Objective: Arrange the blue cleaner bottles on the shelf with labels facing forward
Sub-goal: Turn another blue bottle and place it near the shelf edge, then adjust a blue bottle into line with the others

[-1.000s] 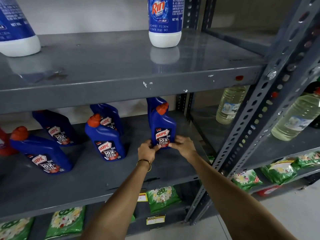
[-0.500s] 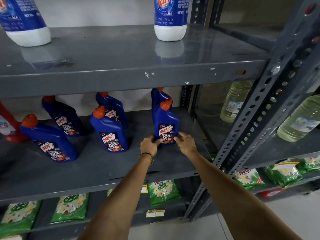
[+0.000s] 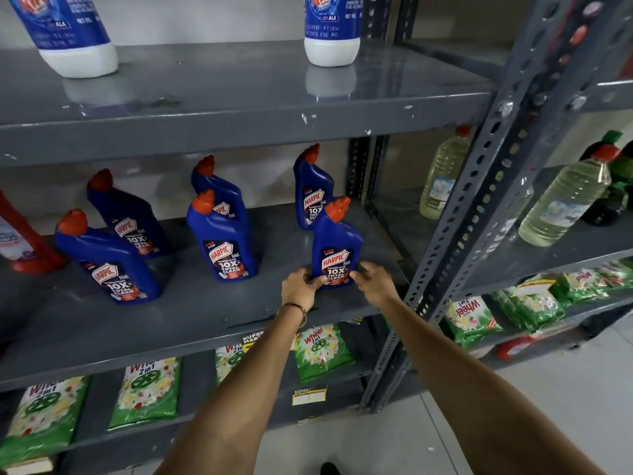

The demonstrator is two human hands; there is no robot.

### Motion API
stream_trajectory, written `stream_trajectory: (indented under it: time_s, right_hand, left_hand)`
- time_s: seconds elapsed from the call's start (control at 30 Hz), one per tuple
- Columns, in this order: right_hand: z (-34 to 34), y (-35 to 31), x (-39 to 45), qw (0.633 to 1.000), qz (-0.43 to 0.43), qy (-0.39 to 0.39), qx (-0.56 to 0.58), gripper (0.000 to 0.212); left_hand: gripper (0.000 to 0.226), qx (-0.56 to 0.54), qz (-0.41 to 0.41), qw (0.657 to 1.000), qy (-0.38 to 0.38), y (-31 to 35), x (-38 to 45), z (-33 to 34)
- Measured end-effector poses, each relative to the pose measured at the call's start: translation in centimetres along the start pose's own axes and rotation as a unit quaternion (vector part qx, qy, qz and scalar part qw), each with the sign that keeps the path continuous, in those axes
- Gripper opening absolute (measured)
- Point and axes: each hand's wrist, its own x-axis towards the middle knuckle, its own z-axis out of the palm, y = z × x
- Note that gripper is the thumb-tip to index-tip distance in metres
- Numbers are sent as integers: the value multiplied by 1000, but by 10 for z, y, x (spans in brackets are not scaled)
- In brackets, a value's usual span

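Observation:
Several blue cleaner bottles with orange caps stand on the grey middle shelf (image 3: 191, 320), labels toward me. The front right blue bottle (image 3: 336, 241) stands upright near the shelf's right end. My left hand (image 3: 301, 286) grips its lower left side and my right hand (image 3: 373, 281) touches its lower right side. Another blue bottle (image 3: 313, 190) stands right behind it. A front middle bottle (image 3: 221, 240) has one more (image 3: 219, 190) behind it. Two further bottles (image 3: 109, 262) (image 3: 128, 214) lean at the left.
A red bottle (image 3: 20, 234) stands at the far left. Two blue-and-white bottles (image 3: 330, 29) sit on the top shelf (image 3: 239, 97). Clear oil bottles (image 3: 442, 176) fill the rack to the right. Green detergent packs (image 3: 318, 351) lie below. A perforated upright (image 3: 479, 207) borders the shelf.
The view has tilted so the shelves sit lower in frame. Both hands stay on the base of the front right bottle, which stands in about the same spot.

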Motion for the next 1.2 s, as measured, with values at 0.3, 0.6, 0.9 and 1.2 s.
stream_trajectory:
  time_s: [0.3, 0.6, 0.9, 1.2]
  right_hand:
    - [-4, 7, -21, 1000, -20, -5, -12, 30]
    - [-8, 11, -20, 999, -32, -24, -7, 33]
    - [-11, 15, -19, 998, -37, -47, -7, 36]
    - [-13, 15, -21, 998, -36, -60, 7, 42]
  left_hand:
    - [36, 8, 15, 1000, 6, -7, -20, 1]
    - [39, 19, 7, 1000, 18, -8, -25, 4]
    - [37, -10, -4, 1000, 28, -10, -32, 7]
    - [39, -4, 0, 1000, 27, -10, -38, 8]
